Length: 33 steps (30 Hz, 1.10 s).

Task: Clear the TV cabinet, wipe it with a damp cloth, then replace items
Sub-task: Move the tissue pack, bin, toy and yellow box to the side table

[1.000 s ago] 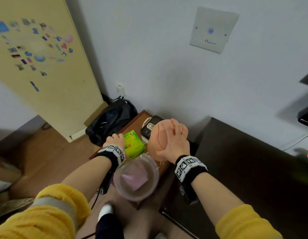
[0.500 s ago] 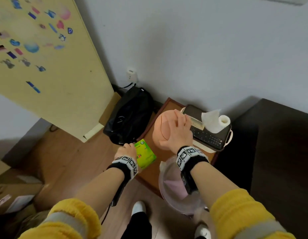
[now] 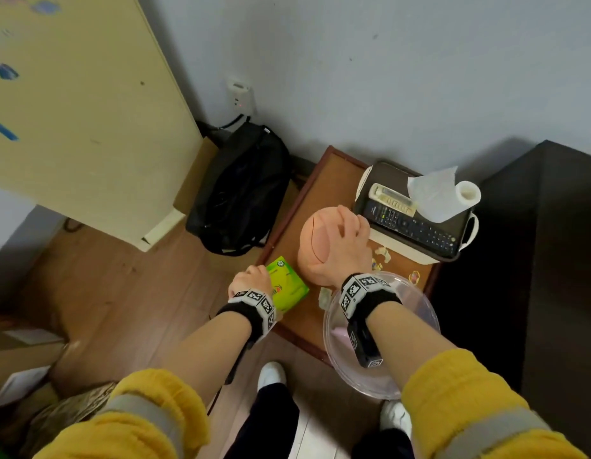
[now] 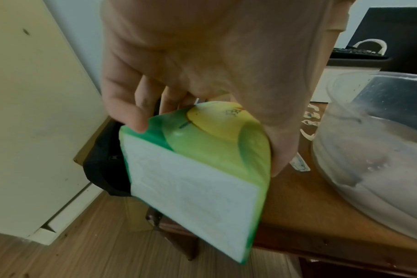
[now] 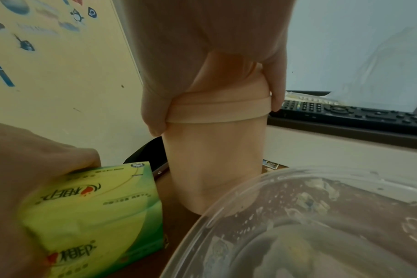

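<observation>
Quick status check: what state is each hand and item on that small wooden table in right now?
Left hand: grips the green tissue pack.
Green tissue pack: held tilted at the wooden table's near-left edge.
Right hand: grips the peach container from above.
Peach container: upright, lid on.
Clear bowl: on the table, overhanging its near edge.
Tissue roll: lying on the tray, sheet loose.

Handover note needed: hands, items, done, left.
Left hand grips the green tissue pack over the wooden side table. Right hand grips the peach jar, its base about on the table. Clear basin with pink cloth sits at the near edge; tray holds remotes and tissue roll. Dark TV cabinet to the right shows nothing on it in view. Left: release both, wipe, replace items.
</observation>
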{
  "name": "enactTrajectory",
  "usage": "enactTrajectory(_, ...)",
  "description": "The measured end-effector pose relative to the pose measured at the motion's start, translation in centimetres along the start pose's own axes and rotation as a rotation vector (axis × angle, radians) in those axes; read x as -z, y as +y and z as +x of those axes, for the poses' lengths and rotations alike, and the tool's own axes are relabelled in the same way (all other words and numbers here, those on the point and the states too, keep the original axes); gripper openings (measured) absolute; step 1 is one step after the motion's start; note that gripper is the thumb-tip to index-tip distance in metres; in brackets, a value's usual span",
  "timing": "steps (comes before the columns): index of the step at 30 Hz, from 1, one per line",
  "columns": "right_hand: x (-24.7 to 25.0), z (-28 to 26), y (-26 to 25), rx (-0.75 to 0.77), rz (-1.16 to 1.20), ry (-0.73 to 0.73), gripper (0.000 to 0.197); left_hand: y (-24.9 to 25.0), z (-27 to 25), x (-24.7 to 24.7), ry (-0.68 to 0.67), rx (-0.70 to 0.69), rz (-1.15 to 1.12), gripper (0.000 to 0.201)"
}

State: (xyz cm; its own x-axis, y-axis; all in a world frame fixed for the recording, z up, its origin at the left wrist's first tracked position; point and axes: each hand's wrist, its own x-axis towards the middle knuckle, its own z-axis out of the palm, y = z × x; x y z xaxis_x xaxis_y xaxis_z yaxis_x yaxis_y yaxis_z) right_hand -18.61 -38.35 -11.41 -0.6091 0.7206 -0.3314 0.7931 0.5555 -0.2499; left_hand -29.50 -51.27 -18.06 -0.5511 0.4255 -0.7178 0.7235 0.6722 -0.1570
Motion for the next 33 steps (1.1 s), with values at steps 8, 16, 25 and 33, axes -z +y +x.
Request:
enactTrajectory(8,-3.1,0.3,1.3,-0.024,0.109,-0.009,0.097,0.5,0.2,-1.9,-0.025,-0.046,0.035,0.119)
enactTrajectory(16,-0.2,-1.2,2.6,0.026,0.185,-0.172,0.087,1.3,-2.1,3.4,0.007,-0.060,0.078,0.097)
enactTrajectory(25,11.5,-7.2,9.8,0.125,0.273,-0.022,0.069,8.3,-11.4,15.7,0.190,-0.146,-0.104,0.033)
enactTrajectory(33,22.3,-16.7,25.9,0.118,0.320,0.148,0.069,23.3,-21.6,20.6,0.374,-0.337,-0.346,0.021)
